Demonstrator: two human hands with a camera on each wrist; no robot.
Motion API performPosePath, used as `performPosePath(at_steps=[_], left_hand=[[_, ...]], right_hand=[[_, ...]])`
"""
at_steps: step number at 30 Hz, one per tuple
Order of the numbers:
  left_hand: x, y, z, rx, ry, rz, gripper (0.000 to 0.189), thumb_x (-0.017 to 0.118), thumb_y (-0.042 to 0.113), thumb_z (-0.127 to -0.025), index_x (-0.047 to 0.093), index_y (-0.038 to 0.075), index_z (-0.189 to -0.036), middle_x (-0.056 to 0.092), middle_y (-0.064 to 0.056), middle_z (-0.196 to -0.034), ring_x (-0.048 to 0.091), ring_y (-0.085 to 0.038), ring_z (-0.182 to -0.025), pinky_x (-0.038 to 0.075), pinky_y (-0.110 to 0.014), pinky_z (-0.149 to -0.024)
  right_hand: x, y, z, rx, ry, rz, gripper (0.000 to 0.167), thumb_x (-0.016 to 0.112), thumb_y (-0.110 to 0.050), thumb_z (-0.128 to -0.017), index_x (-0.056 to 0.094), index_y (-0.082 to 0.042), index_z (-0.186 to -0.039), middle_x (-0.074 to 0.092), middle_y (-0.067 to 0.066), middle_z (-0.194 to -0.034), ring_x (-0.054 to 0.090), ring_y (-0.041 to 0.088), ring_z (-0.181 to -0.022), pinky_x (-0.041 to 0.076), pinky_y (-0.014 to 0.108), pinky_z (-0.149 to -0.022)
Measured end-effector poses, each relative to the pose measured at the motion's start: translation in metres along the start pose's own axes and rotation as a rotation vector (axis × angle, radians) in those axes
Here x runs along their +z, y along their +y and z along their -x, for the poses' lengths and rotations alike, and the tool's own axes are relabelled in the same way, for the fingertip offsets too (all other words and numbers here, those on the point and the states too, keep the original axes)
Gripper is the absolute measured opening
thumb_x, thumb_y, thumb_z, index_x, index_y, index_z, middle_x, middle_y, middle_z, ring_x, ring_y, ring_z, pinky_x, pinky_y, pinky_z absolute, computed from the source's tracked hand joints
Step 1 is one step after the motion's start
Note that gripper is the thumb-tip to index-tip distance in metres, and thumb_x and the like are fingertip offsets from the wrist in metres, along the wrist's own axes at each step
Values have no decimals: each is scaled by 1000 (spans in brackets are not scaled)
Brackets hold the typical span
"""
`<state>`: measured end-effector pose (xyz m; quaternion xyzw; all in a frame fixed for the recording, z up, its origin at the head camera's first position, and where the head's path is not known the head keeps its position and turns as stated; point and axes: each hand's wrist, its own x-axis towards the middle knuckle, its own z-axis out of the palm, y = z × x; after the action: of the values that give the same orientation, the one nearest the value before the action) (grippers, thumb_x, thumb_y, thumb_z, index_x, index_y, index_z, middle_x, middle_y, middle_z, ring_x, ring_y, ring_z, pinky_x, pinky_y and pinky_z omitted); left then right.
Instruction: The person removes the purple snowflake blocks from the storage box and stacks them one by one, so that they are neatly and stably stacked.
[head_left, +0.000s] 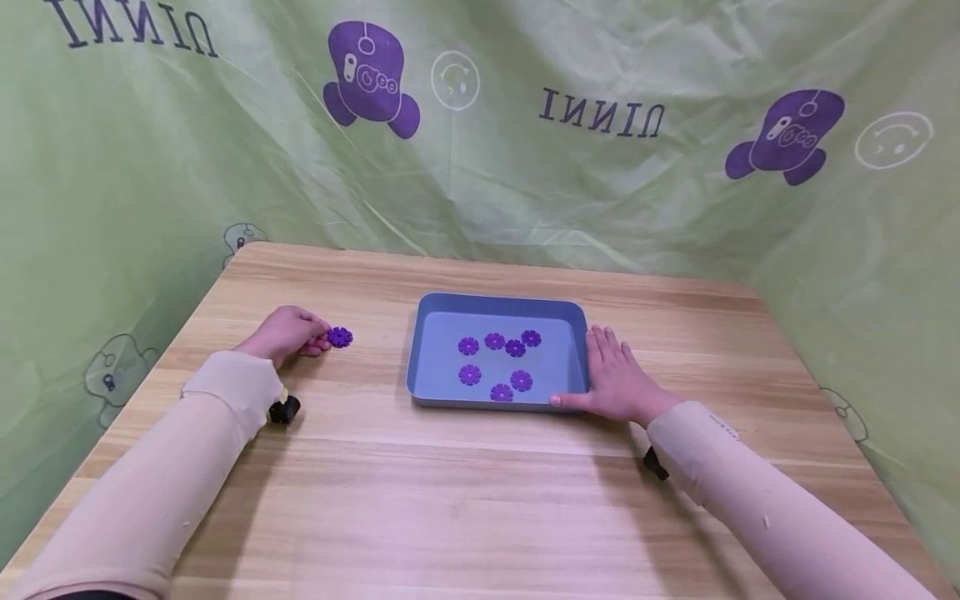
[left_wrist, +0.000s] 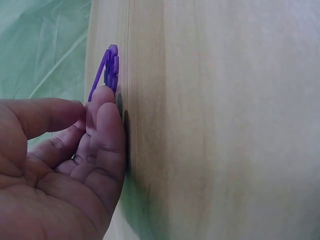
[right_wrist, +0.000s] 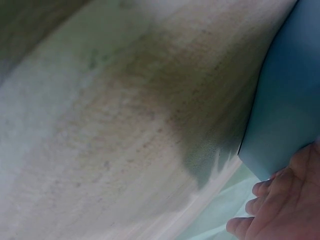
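Observation:
At the left of the table, my left hand (head_left: 294,332) has its thumb and fingertips at the near edge of a purple snowflake disc (head_left: 340,337), pinching it. From the left wrist, purple plastic pieces (left_wrist: 112,70) show past the fingertips, one thin edge leaning away from the rest, low over the wood. A blue-grey tray (head_left: 495,305) lies in the middle with several purple snowflake discs (head_left: 469,375) spread on its floor. My right hand (head_left: 618,379) rests at the tray's front right corner, fingers straight along the right side and thumb across the front rim.
The wooden table (head_left: 450,500) carries the tray. A green printed curtain (head_left: 480,192) hangs behind it and at both sides. Small black devices sit under the left cuff (head_left: 284,410) and the right cuff (head_left: 656,463).

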<state>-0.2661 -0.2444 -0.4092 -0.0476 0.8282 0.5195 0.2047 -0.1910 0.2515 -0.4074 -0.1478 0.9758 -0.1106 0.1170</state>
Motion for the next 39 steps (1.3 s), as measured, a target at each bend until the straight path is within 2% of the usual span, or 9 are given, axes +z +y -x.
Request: performPosePath(at_steps=[8,15,17,19,24,27,31,39], left_hand=[[1,4,2,13,-13,6,30,46,-1,-106,54,-24,-123,66,-3,-79,63,-6,-69,58,-20,-67],[1,-1,1,35,-12,-27,26,48,-4,-104,56,-24,-118,68,-6,-81,63,-8,-71,58,-20,-67],[2,-1,0,53,-6,-82,26,51,-2,-103,55,-22,-119,68,-8,-85,62,-9,-72,58,-21,-67],[4,-1,0,77,-5,-180,29,55,1,-102,54,-19,-122,68,-11,-88,63,-11,-74,57,-23,-68],[13,8,2,176,-13,-499,45,69,13,-94,54,-12,-128,66,-15,-92,60,-22,-78,51,-34,-72],[19,15,4,230,-7,-627,46,73,13,-91,57,-11,-126,65,-17,-94,58,-27,-82,50,-42,-77],[24,20,5,254,0,-693,36,71,8,-90,61,-10,-119,66,-19,-97,59,-31,-86,50,-48,-84],[23,21,6,253,10,-706,29,69,6,-90,62,-10,-113,67,-21,-98,60,-33,-88,50,-49,-85]], right_hand=[[-1,0,1,7,-4,-1,131,67,-73,-86,5,20,-154,2,39,-163,-1,53,-151,3,63,-122],[1,3,1,2,-13,-6,131,67,-73,-85,6,19,-155,2,39,-163,-1,53,-151,3,64,-122],[2,3,1,2,-12,-8,131,67,-73,-85,6,19,-155,2,39,-163,-1,53,-151,3,64,-121],[2,4,1,1,-9,-6,131,67,-73,-85,6,20,-154,2,39,-163,0,54,-151,4,64,-121],[3,4,1,0,-6,-6,130,67,-73,-85,6,20,-154,2,39,-163,0,54,-151,4,64,-121],[3,4,1,0,-3,-6,130,67,-72,-85,6,20,-154,3,39,-163,0,54,-151,4,65,-121],[3,3,0,-3,-3,-5,130,67,-72,-86,6,20,-154,2,39,-163,0,54,-151,4,64,-121],[0,2,0,-4,-5,-13,131,67,-72,-85,4,20,-154,0,39,-163,-1,54,-151,3,63,-122]])
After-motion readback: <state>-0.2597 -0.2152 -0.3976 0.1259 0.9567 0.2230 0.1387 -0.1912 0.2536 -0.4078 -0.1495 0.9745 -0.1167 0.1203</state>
